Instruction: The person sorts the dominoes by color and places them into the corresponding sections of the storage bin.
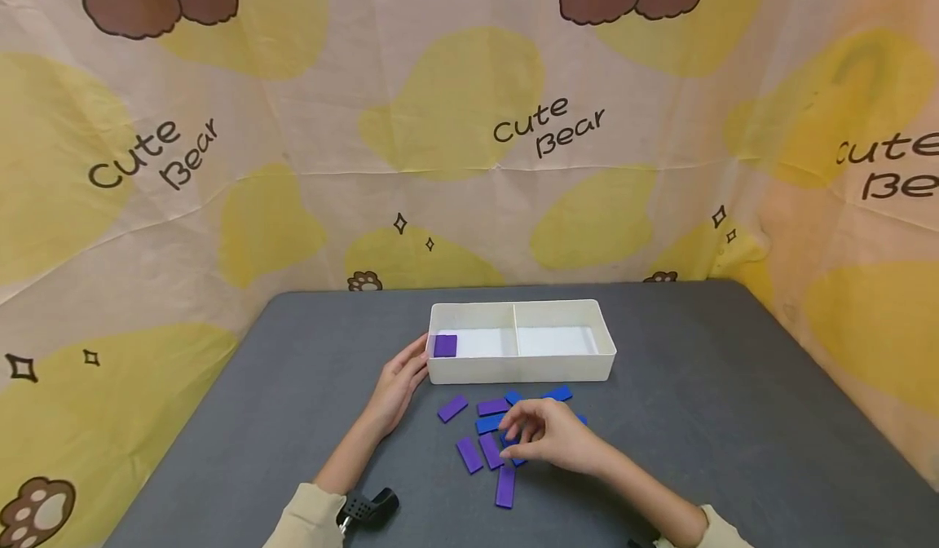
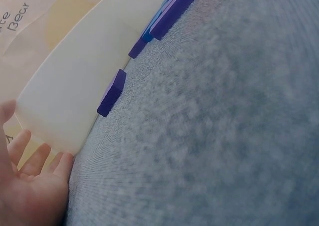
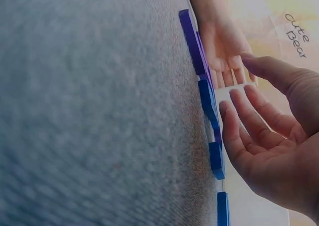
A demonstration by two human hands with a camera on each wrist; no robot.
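A white two-compartment box [image 1: 521, 370] stands on the table in the head view. One or more purple tiles [image 1: 445, 346] lie in its left compartment. My left hand [image 1: 397, 390] rests its fingertips against the box's left end, fingers fairly straight, also seen as the left hand [image 2: 37, 186] in the left wrist view. In front of the box lie loose purple tiles [image 1: 469, 455] and blue tiles [image 1: 488, 425]. Over them hovers my right hand [image 1: 552, 436], thumb apart from loosely bent fingers, partly hiding some blue ones. The right wrist view shows nothing within this right hand [image 3: 279, 151].
The dark grey table [image 1: 345, 328] reaches back to a patterned cloth [image 1: 455, 124] hanging behind it. A divider [image 1: 516, 329] splits the box. One purple tile [image 1: 504, 488] lies nearest the front, and a blue tile [image 1: 559, 393] lies close to the box.
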